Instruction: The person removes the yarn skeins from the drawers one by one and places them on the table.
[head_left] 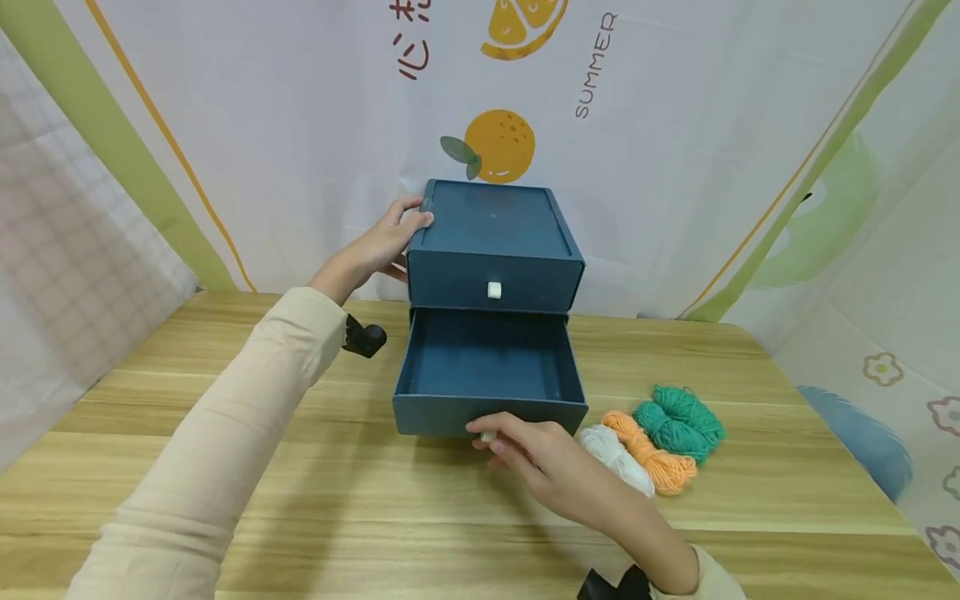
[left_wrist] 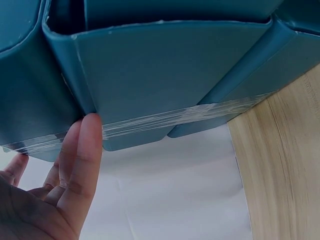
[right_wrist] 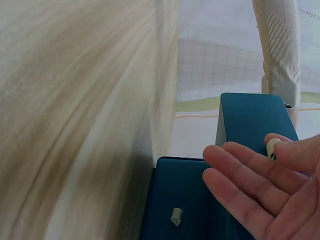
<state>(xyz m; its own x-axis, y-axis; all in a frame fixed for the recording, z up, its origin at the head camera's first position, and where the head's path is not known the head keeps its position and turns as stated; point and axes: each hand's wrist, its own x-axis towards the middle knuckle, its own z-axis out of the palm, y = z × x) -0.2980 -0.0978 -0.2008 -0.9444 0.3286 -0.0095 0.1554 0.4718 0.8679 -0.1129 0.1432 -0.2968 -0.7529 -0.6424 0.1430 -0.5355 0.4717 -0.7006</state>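
Note:
A dark blue drawer cabinet (head_left: 495, 218) of stacked units stands on the table. Its middle drawer (head_left: 487, 358) is pulled out, and nothing lies inside. My right hand (head_left: 551, 467) pinches the small white knob (right_wrist: 272, 148) of this drawer between thumb and index finger, the other fingers extended. Below it, the bottom unit shows its own knob (right_wrist: 176, 216) near the table. My left hand (head_left: 382, 242) rests against the cabinet's left side, thumb at the top edge. In the left wrist view, its straight fingers (left_wrist: 82, 165) touch the side close to a band of clear tape (left_wrist: 165, 119).
White yarn (head_left: 617, 457), orange yarn (head_left: 652, 454) and green yarn (head_left: 678, 423) lie on the wooden table (head_left: 810, 492) right of the drawer. A printed curtain (head_left: 315, 125) hangs behind the cabinet. The top drawer's knob (head_left: 494, 290) faces me, that drawer being closed.

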